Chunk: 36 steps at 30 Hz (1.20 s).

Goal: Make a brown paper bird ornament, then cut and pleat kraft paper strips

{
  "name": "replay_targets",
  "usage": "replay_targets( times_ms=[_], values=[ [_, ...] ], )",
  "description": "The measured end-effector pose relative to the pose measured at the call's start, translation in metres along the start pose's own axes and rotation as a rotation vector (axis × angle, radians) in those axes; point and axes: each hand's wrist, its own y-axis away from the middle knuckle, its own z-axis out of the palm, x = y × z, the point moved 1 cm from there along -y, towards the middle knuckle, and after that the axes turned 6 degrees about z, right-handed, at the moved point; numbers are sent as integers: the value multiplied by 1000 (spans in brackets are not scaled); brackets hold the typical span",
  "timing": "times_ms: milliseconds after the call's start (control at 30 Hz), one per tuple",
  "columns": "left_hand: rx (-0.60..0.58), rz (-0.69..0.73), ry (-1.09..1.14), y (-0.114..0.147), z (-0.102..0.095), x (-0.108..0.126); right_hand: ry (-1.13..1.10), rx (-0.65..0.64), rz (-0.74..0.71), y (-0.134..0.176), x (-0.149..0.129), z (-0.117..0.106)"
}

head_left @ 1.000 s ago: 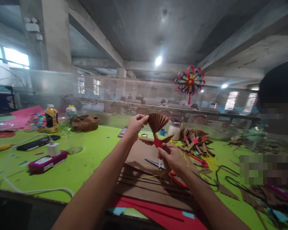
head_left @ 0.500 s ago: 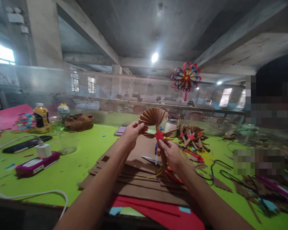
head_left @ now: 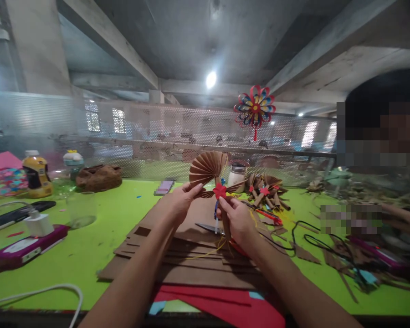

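Between my hands is a brown pleated paper fan craft (head_left: 207, 169) with a red star (head_left: 220, 191) at its centre. My left hand (head_left: 186, 197) is closed on the lower left edge of the pleats. The stem, just below the star, is pinched in my right hand (head_left: 238, 218). Beneath lies a stack of brown cardboard sheets (head_left: 177, 269), with a scissor blade (head_left: 208, 228) showing behind the stem. A thin yellow string (head_left: 210, 253) trails over the cardboard. Similar star-marked paper crafts (head_left: 266, 191) are heaped beyond my right hand.
Red paper (head_left: 225, 305) sticks out at the table's near edge. At left are a purple power strip (head_left: 30, 250), a clear cup (head_left: 82, 209) and a yellow bottle (head_left: 37, 175). Another person (head_left: 379, 91) sits at right by cardboard scraps and a black cable (head_left: 294, 237).
The whole view has shifted, so the table things appear further left. Both hands keep their hold on the paper fan craft, which is nearly unchanged in pose.
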Motion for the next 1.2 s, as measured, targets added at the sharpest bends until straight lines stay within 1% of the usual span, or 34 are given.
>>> replay_targets(
  times_ms=[100, 200, 367, 567, 733, 833, 967, 1000, 1033, 1067, 1100, 1200],
  values=[
    [-22, -23, 42, 2, 5, 1, 16, 7, -5, -1, 1, 0],
    [-14, -38, 35, 4, 8, 1, 15, 35, -21, -2, 2, -1],
    [11, -49, -5, 5, 7, 2, 11, 49, -33, -4, 3, -2],
    [-8, -47, -26, 3, 9, -8, -6, 53, -34, -7, 10, -3],
    [-6, -63, 15, 1, 10, -9, -44, 43, -14, -9, 15, -5],
    [51, -83, 20, -2, 4, -4, -62, 51, -5, -10, 14, -6],
    [253, -128, 66, -4, -11, -4, -120, 64, 34, -13, 14, -9],
    [282, -151, 81, -3, -13, -6, -131, 62, 41, -14, 15, -9],
    [280, -183, 92, -2, -14, -8, -133, 59, 46, -14, 15, -10],
    [248, -221, 92, 0, -13, -11, -128, 58, 48, -15, 16, -11],
    [188, -261, 82, 3, -11, -14, -115, 58, 49, -16, 17, -12],
    [-101, -368, 32, 14, 5, -23, -82, 54, 47, -16, 18, -14]
  ],
)
